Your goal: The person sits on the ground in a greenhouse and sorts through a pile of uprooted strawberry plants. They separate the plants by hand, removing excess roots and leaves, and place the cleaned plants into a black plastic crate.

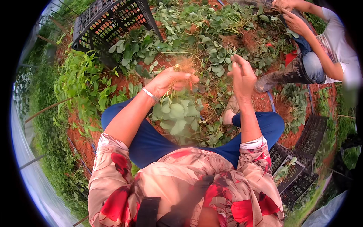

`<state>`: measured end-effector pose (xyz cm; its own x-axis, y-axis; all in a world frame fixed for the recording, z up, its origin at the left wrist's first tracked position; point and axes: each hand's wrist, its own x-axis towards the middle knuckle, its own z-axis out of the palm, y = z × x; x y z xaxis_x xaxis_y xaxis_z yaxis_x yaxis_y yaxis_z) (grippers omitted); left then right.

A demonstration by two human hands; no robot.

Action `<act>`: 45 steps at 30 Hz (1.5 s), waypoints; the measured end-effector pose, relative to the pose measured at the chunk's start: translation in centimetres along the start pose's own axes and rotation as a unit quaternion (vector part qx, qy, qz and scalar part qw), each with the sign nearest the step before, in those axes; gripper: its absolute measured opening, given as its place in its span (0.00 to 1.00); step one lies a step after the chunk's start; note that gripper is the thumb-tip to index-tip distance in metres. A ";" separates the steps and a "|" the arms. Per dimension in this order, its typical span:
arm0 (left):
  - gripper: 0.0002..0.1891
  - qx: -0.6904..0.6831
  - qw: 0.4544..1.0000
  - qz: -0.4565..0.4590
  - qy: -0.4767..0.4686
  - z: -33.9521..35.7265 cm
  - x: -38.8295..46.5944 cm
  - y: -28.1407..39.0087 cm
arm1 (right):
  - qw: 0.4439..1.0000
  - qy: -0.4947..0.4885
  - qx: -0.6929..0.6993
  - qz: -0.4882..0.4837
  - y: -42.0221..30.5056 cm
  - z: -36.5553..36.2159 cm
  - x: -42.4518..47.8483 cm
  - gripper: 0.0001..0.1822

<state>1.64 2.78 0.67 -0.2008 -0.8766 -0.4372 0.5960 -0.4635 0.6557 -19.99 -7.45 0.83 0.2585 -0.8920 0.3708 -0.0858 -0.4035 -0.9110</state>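
My left hand (175, 81) is closed around a small bunch of strawberry seedlings (177, 113). Their green leaves hang below the fist, and the fine brown roots (185, 63) stick up above it. To the right, my right hand (244, 75) is raised apart from the bunch, its fingers extended and somewhat spread, with nothing visible in it. Beneath and beyond both hands, uprooted strawberry plants (215, 66) lie loose on reddish soil. Part of the bunch is blurred.
A black plastic crate (113, 27) stands tilted at the upper left beside leafy green plants (82, 82). At the upper right, another person's hands (295, 22) hold thin stems; that person's muddy boot (279, 79) reaches toward my side. Several black crates (310, 139) sit at the lower right.
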 end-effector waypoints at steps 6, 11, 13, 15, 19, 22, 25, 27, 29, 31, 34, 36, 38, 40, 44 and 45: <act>0.13 -0.011 1.000 0.024 0.016 0.4 0.5 0.0 | 0.977 -0.174 -0.118 0.032 -3.0 4.1 -3.9 0.12; 0.13 -0.064 0.997 0.050 0.011 0.1 0.7 -0.4 | 0.992 -0.111 -0.052 0.013 -2.3 6.2 -4.7 0.07; 0.13 -0.081 0.996 0.043 0.013 0.5 0.5 -0.1 | 0.995 -0.093 -0.014 0.010 -0.8 6.9 -4.9 0.06; 0.13 -0.147 0.988 0.049 0.012 0.2 0.8 -0.1 | 0.995 -0.081 0.024 0.046 -0.3 7.2 -4.8 0.05; 0.12 -0.177 0.973 0.084 0.123 -1.7 1.2 0.0 | 0.965 -0.058 0.109 0.232 -1.1 6.5 -3.9 0.06; 0.09 0.018 0.987 0.110 0.114 0.1 0.9 -1.1 | 0.957 -0.093 0.039 0.272 -1.2 6.3 -4.0 0.10; 0.07 0.179 0.957 0.163 0.160 1.6 0.7 -1.3 | 0.981 -0.100 -0.054 0.155 -0.2 7.5 -4.7 0.10; 0.07 0.217 0.940 0.178 0.192 1.3 0.9 -1.0 | 0.980 -0.114 -0.091 0.139 -0.4 7.3 -4.8 0.10; 0.05 0.186 0.935 0.203 0.225 0.9 0.5 0.1 | 0.975 -0.147 -0.117 0.118 -0.6 5.7 -5.0 0.10; 0.05 0.161 0.942 0.215 0.203 -0.7 0.6 1.2 | 0.926 -0.262 -0.254 0.097 -0.1 3.6 -5.5 0.10; 0.06 0.151 0.953 0.184 0.189 -1.0 -0.1 1.8 | 0.813 -0.388 -0.428 0.069 1.1 0.3 -5.3 0.10; 0.07 0.160 0.956 0.164 0.181 -1.1 -0.1 1.7 | 0.852 -0.340 -0.395 0.041 2.1 -0.9 -4.7 0.10; 0.08 0.156 0.964 0.142 0.160 -0.8 -0.1 1.2 | 0.964 -0.175 -0.197 0.020 0.2 0.6 -3.0 0.08; 0.09 0.172 0.967 0.130 0.139 0.0 0.1 1.3 | 0.980 -0.101 -0.156 -0.075 -0.7 2.7 -1.5 0.10; 0.10 0.173 0.974 0.112 0.097 0.4 0.2 1.4 | 0.972 -0.156 -0.147 -0.096 -0.5 5.9 -0.6 0.07; 0.10 0.171 0.975 0.108 0.094 0.2 0.2 1.4 | 0.969 -0.162 -0.159 -0.098 -0.6 6.0 -0.6 0.07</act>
<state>2.22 1.96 1.63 0.0670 -0.9344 -0.3498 0.3072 -0.3143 0.8983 -14.30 -5.43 0.04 0.5836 -0.7022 0.4079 -0.2828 -0.6466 -0.7084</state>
